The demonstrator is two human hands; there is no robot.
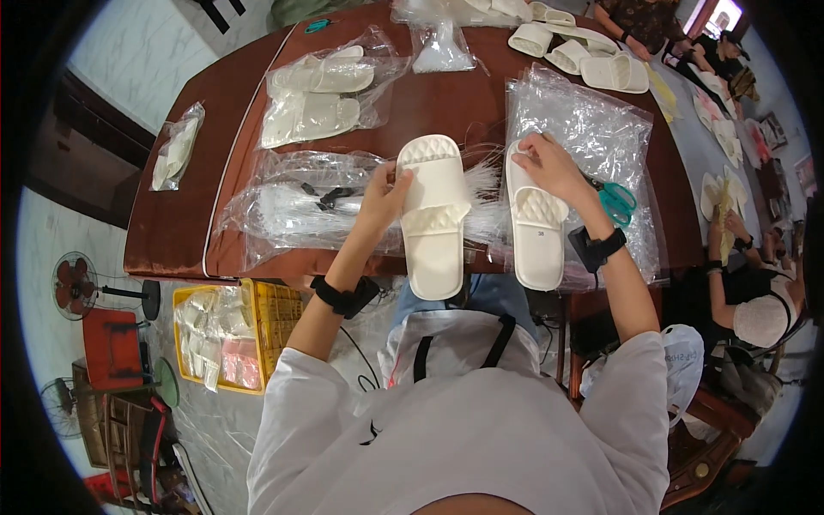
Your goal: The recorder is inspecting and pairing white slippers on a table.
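My left hand point(384, 199) is closed on the side of a cream slipper point(433, 249), its thumb lying on the upper. A second cream slipper point(539, 253) hangs from my right hand point(547, 166), whose fingers pinch it near the far end. Both slippers are held above the table's near edge, side by side and apart. Beneath my left hand lies a plastic-wrapped bundle of thin white strands point(300, 206) with a black tie round it. Clear plastic bags point(592, 120) are stacked beyond and beside my right hand. Teal-handled scissors point(618, 204) rest on these bags.
Bagged slippers point(313, 118) lie at the far left of the brown table point(232, 94); loose slippers point(614, 73) are piled at the far right. A yellow crate point(266, 322) of packed slippers stands on the floor at left. Other people point(760, 300) work at the right.
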